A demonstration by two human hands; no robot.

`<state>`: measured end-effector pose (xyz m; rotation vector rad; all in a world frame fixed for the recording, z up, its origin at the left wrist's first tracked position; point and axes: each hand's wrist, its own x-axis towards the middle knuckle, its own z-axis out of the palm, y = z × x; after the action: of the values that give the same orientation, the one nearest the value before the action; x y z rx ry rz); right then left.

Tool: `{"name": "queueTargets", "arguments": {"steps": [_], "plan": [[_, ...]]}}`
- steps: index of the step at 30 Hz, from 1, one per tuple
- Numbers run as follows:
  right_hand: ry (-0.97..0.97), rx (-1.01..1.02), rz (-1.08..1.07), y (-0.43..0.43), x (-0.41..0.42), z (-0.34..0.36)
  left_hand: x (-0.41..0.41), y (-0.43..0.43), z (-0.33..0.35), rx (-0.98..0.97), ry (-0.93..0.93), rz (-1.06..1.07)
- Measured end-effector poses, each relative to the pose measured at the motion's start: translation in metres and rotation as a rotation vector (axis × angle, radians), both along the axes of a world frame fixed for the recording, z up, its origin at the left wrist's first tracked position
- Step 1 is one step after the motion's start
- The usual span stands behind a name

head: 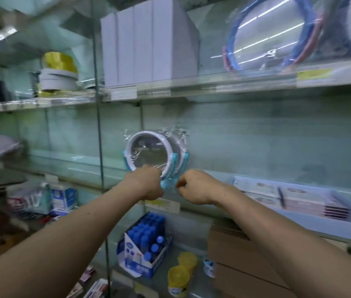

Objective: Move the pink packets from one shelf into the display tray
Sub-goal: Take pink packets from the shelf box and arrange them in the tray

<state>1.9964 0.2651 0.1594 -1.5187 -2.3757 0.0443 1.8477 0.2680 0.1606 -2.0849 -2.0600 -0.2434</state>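
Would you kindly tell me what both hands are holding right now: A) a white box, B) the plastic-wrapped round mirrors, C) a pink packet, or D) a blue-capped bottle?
B: the left hand and the right hand both grip the blue base of the wrapped round mirrors, while the pink packets lie apart on the shelf to the right.

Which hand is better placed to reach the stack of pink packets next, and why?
Probably the right. The right hand sits nearer the pink packets, stacked to its right; the left hand lies beyond the wrapped mirror.
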Motion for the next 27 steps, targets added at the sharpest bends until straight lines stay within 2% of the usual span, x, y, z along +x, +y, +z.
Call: {"name": "queueTargets", "arguments": {"steps": [14,27], "plan": [[-0.020,-0.018,0.076,0.022,-0.207,0.000,-0.198,0.020,-0.004,-0.046,-0.019,0.136],[-0.035,-0.056,0.074,0.047,-0.353,0.003,-0.340,0.043,-0.007,-0.061,0.009,0.215]]}}
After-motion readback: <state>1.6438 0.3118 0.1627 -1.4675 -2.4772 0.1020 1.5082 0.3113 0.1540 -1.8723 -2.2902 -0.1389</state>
